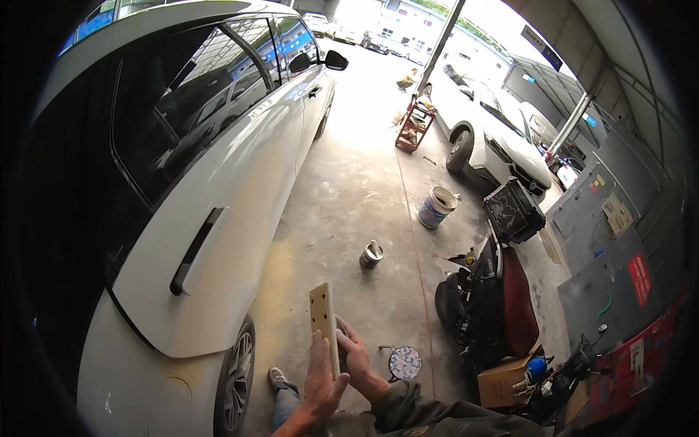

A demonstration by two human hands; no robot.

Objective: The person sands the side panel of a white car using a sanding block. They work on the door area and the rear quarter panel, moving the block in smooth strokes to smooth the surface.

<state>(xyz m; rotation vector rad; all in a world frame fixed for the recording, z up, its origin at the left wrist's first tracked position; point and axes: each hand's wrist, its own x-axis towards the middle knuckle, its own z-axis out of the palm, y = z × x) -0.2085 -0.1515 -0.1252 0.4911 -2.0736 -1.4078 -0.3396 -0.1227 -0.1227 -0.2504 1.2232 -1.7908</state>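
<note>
Held item: a flat rectangular sanding block, tan face with small holes, standing upright on its long axis, seen nearly edge-on, in the near centre of the scene.
Left hand: wrapped around the lower part of the sanding block from the left; fingers closed against its face and edge, so the hold is firm on the block.
Right hand: pressed to the right side of the same block, fingers curled against it; clamped on the block together with the left.
Position of block: just right of the white car's rear flank, above the person's own knee and shoe.
White car: fills the left of the scene, dark windows, black door handle, rear wheel near the hands.
Floor: grey concrete with a thin red line running far to near.
Small metal can: on the floor, mid distance, centre.
Round lid or disc: patterned, on the floor just right of the right hand.
Bucket: white and blue, farther off, right of the can.
Scooter: dark red and black, parked at right.
Cardboard box: near right, beside the scooter.
Second white car: far right.
Red cart: far centre.
Other person: crouching, far off.
</note>
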